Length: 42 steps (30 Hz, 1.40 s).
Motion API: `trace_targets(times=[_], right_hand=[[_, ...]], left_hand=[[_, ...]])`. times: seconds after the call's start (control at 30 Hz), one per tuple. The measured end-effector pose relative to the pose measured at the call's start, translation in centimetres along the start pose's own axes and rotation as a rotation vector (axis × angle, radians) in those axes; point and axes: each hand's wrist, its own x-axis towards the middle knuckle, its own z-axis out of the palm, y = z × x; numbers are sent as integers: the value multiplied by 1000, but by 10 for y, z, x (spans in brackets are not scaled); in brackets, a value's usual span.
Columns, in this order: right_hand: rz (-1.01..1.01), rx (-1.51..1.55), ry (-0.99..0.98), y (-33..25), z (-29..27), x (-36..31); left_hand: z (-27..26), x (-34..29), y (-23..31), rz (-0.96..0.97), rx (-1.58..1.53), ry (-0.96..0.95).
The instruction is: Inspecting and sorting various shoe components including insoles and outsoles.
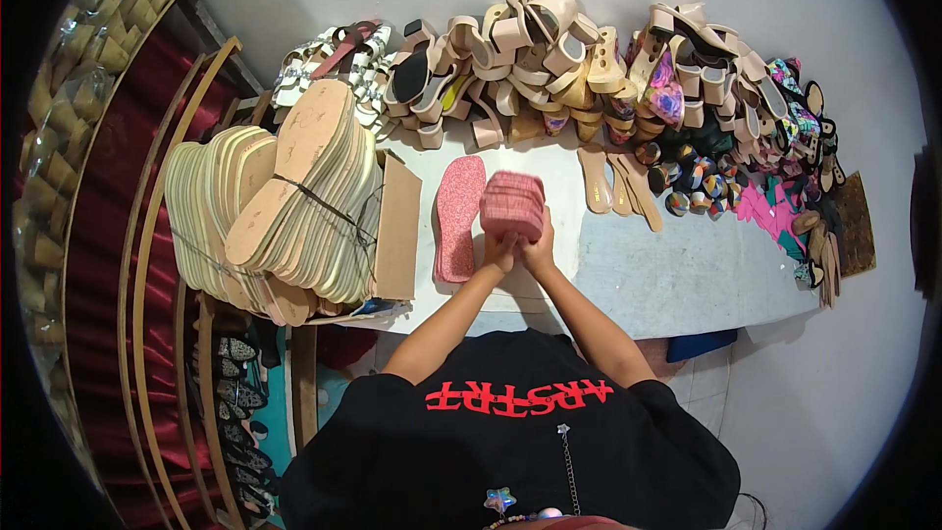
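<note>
Over the middle of the white table, I hold up a stack of pink shoe soles [513, 206], seen mostly edge-on. My left hand [501, 252] grips its lower left side, and my right hand [538, 248] wraps round the lower right. Most of my fingers are hidden behind the stack. Just left of it, a pink speckled sole pile [459, 216] lies flat on the table; how deep it goes is hard to see.
Bundles of beige shoe soles [304, 172], one tied with dark cord, fill a cardboard box [396, 231] at left. Heaped heeled sandals [530, 59] line the back. Loose tan insoles [628, 186], patterned round pieces [702, 182] and pink scraps [765, 211] lie at right.
</note>
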Motion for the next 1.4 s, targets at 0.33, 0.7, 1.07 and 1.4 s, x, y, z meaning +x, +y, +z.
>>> trace_targets(times=[0.33, 0.7, 1.07, 1.4], right_hand=[[85, -110, 184, 2, 2, 4], [809, -419, -34, 22, -6, 34], [880, -726, -130, 16, 9, 19], [811, -819, -107, -33, 31, -12]], left_hand=[[7, 11, 22, -114, 336, 59], [-24, 20, 79, -482, 1340, 340], [-28, 25, 74, -815, 1406, 237], [-34, 24, 76, -769, 1450, 191]])
